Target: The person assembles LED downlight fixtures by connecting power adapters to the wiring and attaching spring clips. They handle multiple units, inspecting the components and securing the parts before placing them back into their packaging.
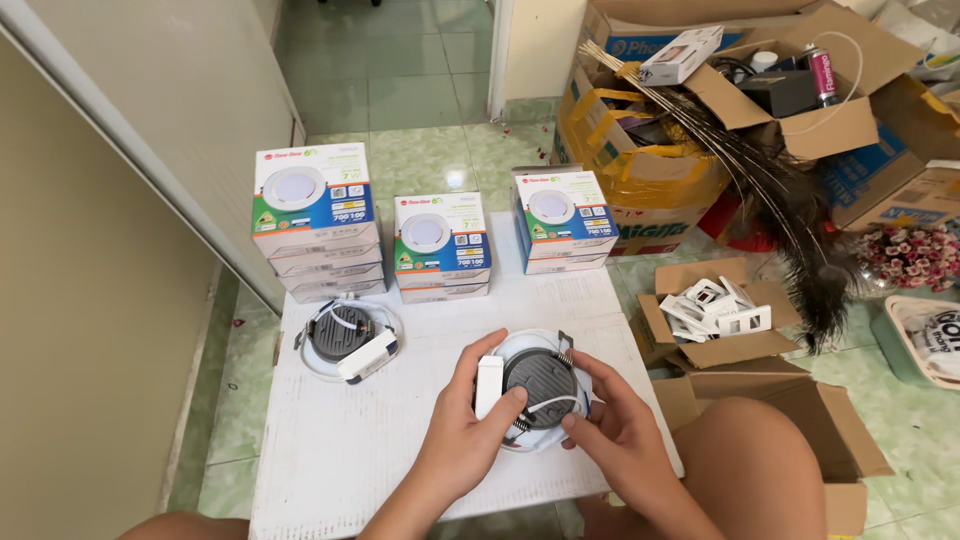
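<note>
Head view: one downlight point(347, 338) lies unboxed at left, while left hand point(465, 440) and right hand point(620, 435) pinch a second downlight point(538, 385) near; far boxes point(440, 245) remain shut.

Green tiled floor point(400, 80), beige wall point(90, 330) on the left, cluttered cardboard boxes point(800, 110) at right.

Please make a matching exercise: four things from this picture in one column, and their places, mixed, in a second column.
1. round lamp
2. second lamp
3. stacks of lamp boxes
4. open carton of white plates

a. far edge of the white board
b. on the floor, right of the board
c. between both hands
d. lying alone, left on the board

Pairs: 1-c, 2-d, 3-a, 4-b
</note>
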